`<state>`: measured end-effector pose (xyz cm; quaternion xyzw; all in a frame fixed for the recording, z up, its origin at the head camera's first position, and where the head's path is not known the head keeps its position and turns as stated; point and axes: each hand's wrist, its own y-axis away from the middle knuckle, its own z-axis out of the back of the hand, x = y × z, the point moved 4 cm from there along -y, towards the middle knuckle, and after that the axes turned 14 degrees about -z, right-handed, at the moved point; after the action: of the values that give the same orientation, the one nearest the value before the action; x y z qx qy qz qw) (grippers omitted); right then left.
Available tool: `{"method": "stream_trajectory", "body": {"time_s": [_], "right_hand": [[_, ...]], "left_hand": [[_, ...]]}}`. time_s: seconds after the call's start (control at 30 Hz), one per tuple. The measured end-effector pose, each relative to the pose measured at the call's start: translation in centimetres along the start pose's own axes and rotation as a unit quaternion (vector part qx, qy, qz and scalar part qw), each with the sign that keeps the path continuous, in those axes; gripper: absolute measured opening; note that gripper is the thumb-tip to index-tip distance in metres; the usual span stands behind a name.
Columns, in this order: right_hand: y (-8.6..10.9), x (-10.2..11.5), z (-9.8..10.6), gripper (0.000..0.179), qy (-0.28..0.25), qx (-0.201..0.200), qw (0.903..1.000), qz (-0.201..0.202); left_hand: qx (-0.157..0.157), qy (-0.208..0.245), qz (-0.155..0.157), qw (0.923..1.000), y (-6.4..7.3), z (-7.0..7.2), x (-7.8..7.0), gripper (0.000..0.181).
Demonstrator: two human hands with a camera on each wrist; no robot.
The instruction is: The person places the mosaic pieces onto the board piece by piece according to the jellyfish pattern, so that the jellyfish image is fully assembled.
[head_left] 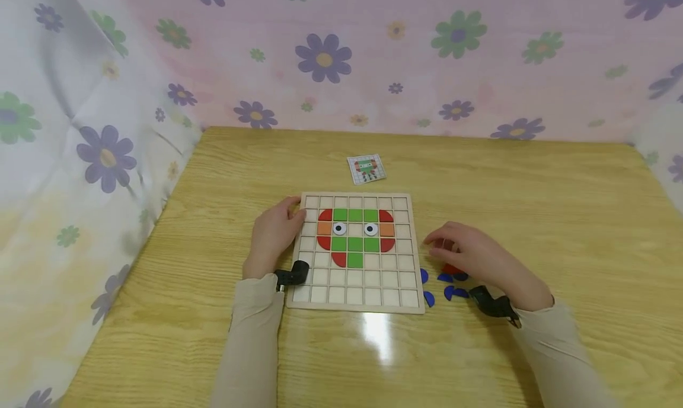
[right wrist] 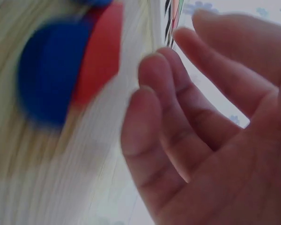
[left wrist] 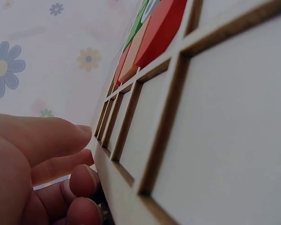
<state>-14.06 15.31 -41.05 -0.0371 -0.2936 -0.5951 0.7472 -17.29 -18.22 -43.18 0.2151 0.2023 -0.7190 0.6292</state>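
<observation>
My left hand (head_left: 273,233) is at the left edge of a square wooden grid board (head_left: 331,298), its fingertips and thumb touching that edge. On the board, green squares (head_left: 354,244), red quarter-rounds (head_left: 325,243), orange squares (head_left: 324,229) and two eye pieces (head_left: 370,229) form a face-like pattern. My right hand (head_left: 475,254) hovers off the board's right side, fingers loosely bent and nothing visible between them. Just below it lie blue half-round pieces (head_left: 429,299) and a red piece (head_left: 451,269). In the right wrist view, a blurred blue piece (right wrist: 49,75) overlaps the red piece (right wrist: 100,58).
A small picture card (head_left: 366,169) of a similar figure on a grid lies behind the board. The wooden table (head_left: 213,188) meets a flowered cloth (head_left: 395,52) at the back and left. Black camera straps (head_left: 493,304) circle both wrists.
</observation>
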Motion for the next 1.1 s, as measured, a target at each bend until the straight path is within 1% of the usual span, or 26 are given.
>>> {"method": "stream_trajectory", "body": {"time_s": [0.13,0.23,0.37,0.53,0.63,0.77,0.97,1.1], "right_hand": [[0.5,-1.5,0.4,0.023,0.004,0.012,0.9999,-0.001],[1.0,-2.7,0.2,0.023,-0.007,0.022,0.9997,0.0],[1.3,-3.4,0.3,0.025,-0.018,0.037,0.9991,0.012],[1.3,-3.7,0.4,0.029,0.006,0.05,0.9984,0.026],[1.4,-3.7,0.5,0.027,0.021,0.046,0.9982,0.032],[1.3,-3.4,0.6,0.024,0.028,0.04,0.9983,0.03],[1.1,-3.1,0.2,0.021,0.028,0.042,0.9985,0.02],[0.9,-2.9,-0.2,0.02,0.004,0.049,0.9987,0.008]], "left_hand": [[-0.002,-0.002,-0.001,1.0,-0.2,0.0,0.0,0.042],[-0.004,-0.006,-0.007,0.9999,-0.1,-0.2,0.1,0.042],[-0.011,-0.01,-0.006,0.9999,-0.1,-0.2,0.1,0.041],[-0.008,-0.012,-0.002,0.9999,-0.1,-0.1,0.0,0.042],[-0.008,-0.011,-0.005,0.9999,-0.1,-0.1,-0.1,0.042],[-0.01,-0.011,-0.007,0.9999,-0.2,-0.1,-0.1,0.041],[-0.006,-0.009,0.003,0.9999,-0.2,0.1,-0.2,0.042],[-0.004,-0.011,0.006,0.9999,-0.1,0.1,-0.1,0.042]]}}
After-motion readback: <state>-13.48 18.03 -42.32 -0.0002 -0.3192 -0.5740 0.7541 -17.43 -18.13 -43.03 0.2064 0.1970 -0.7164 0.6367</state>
